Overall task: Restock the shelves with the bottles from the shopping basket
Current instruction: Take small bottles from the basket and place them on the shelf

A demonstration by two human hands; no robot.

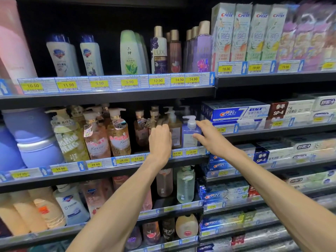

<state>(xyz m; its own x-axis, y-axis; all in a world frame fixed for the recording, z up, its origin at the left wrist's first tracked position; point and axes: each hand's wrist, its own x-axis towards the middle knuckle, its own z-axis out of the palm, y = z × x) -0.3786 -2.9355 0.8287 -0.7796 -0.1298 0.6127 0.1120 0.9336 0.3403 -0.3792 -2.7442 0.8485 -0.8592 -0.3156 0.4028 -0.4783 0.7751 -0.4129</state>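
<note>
Both hands up at the middle shelf (101, 171), arms reaching in from below. Right hand (211, 137) holds the lavender pump bottle (190, 132), its grip curled round the bottle's right side, thumb low on the front; the bottle stands upright at the shelf's front edge, just beside the amber pump bottle (175, 128). Left hand (160, 140) is at the amber bottle's left side, fingers bent against it; cannot tell whether that grip holds it.

Black shelf (109, 96) holds upright bottles (158, 51); toothpaste boxes (241, 33) rightward.
</note>
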